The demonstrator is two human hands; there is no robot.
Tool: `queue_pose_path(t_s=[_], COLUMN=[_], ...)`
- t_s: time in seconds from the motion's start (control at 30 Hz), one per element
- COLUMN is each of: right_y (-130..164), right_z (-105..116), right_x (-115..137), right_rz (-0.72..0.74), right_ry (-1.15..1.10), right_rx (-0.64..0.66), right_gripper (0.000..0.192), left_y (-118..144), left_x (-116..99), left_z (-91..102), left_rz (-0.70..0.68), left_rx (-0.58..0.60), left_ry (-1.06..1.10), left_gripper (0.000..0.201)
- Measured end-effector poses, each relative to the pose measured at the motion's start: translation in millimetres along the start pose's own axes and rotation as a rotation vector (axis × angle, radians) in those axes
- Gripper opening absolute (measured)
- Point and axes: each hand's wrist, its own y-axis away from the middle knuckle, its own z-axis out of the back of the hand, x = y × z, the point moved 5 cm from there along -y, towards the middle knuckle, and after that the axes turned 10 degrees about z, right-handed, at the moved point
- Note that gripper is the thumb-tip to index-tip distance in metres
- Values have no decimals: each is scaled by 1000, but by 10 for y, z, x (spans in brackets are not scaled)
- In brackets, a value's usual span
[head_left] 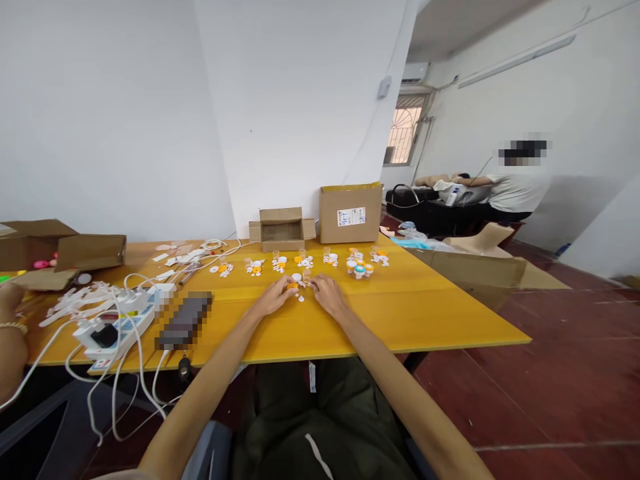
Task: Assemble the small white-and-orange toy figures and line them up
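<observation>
A small group of plastic parts lies on the yellow table [400, 320] between my hands: a white disc [297, 277], an orange round piece [293, 286], a clear cup [307, 273] and a small white disc [301, 299]. My left hand [275, 297] rests at the left of this group, its loosely bent fingers open beside the orange piece. On the other side is my right hand [327, 294], also open, with curved fingertips close to the clear cup. No part is visibly lifted by either hand.
Behind my hands runs a row of similar part groups [280, 263]. Assembled white-topped pieces [360, 270] cluster at right. Cardboard boxes [350, 213] stand at the back. Leftward are a power strip [133, 327], cables and a phone [186, 321]. Another person's arm [11, 347] reaches in; a person [517, 190] sits far right.
</observation>
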Motion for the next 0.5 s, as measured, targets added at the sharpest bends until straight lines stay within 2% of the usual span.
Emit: queue_pose_path(t_s=[0.13,0.27,0.4,0.5], right_y=[3,17,13,3], right_z=[-17,-15,-30,-33], right_x=[-5,66,138,135], right_rz=[81,237,369,378], right_ry=[-16,0,39,69], right_rx=[-63,-150,-156,-154], right_gripper=[30,24,20,21], left_y=[-11,-25,-27,-17], left_x=[-9,-25,-17,-2], left_z=[7,78,151,156], left_rz=[-24,16,62,89], left_rx=[-14,-122,-231,-231], left_ry=[55,113,129,141], left_gripper=[32,33,33,33])
